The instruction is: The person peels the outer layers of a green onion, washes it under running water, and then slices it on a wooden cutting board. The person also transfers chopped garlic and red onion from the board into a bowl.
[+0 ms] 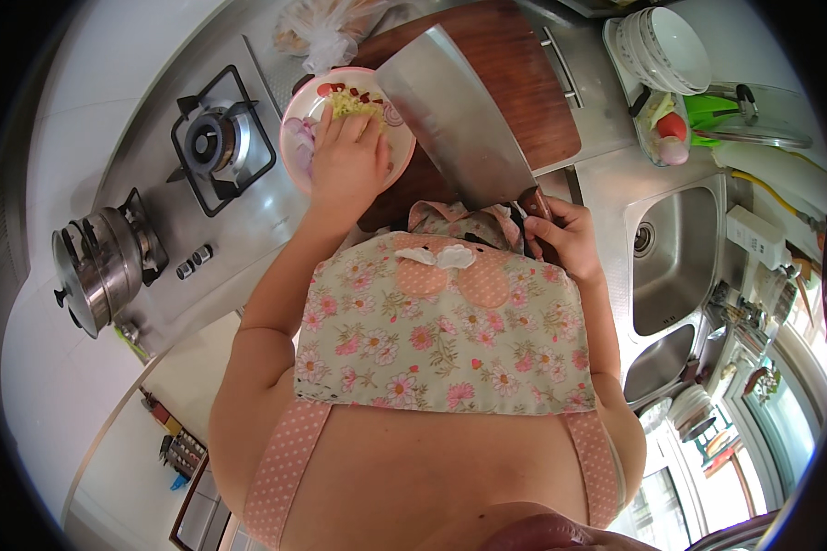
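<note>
My right hand point(570, 234) grips the wooden handle point(536, 203) of a broad steel cleaver point(455, 117). Its blade is raised, slanting up and left over a brown wooden cutting board point(503, 62). My left hand point(350, 162) lies over a pink-rimmed plate point(403, 160), fingers somewhat apart, fingertips at a heap of finely chopped pale yellow-green food point(350, 102). Around the heap on the plate are red pieces point(325, 89), sliced purple onion point(303, 141) on the left and a ringed onion slice point(391, 113) on the right. The palm hides the plate's middle.
A gas burner point(210, 141) is left of the plate, and a lidded steel pot point(100, 268) stands on another. Behind the plate lies a knotted plastic bag point(331, 34). Stacked bowls point(668, 52), a tray of vegetables point(670, 131) and a steel sink point(675, 268) are at right.
</note>
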Tool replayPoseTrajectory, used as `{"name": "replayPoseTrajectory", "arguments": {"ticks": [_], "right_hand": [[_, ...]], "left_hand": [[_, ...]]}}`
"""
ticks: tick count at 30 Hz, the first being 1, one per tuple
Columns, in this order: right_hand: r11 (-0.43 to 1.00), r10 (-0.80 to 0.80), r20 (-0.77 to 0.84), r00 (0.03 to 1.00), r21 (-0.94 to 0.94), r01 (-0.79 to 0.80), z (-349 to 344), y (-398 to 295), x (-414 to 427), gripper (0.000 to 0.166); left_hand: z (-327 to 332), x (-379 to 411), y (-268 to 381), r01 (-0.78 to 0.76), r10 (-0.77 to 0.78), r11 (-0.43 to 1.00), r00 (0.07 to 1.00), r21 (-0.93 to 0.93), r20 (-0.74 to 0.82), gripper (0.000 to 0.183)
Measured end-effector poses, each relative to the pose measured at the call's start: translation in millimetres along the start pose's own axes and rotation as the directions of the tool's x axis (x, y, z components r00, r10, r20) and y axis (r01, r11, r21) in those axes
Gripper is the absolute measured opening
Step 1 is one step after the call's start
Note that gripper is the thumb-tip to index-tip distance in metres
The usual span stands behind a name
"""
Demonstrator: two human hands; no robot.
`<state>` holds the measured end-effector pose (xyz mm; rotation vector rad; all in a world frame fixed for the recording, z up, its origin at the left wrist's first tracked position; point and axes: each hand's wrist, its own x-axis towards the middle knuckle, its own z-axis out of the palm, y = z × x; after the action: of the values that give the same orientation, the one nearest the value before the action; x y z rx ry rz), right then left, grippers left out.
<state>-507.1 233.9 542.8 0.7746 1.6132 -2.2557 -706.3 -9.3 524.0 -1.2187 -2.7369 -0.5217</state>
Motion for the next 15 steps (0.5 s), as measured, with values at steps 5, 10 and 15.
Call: {"name": "replayPoseTrajectory", "arguments": {"ticks": [5,10,15], "right_hand": [[0.995,-0.085,-0.097,0.992,0.034,0.088,-4.7,5.0,-1.4,0.012],[0.984,-0.137,-0.181,0.974,0.09,0.155,-12.1,10.6,8.4,0.012],[0.969,-0.088,-0.263,0.961,0.201,0.144,-19.7,23.4,30.8,0.015]], "left_hand": [[-6.1,-15.5,-16.4,-0.036,0.041,0.996,0.997,-0.078,0.067,0.022],[3.0,-6.7,-12.2,0.133,-0.128,0.983,0.991,-0.129,0.051,0.035],[-5.8,-0.3,-8.6,0.28,-0.238,0.923,0.954,-0.264,0.18,0.041]]}}
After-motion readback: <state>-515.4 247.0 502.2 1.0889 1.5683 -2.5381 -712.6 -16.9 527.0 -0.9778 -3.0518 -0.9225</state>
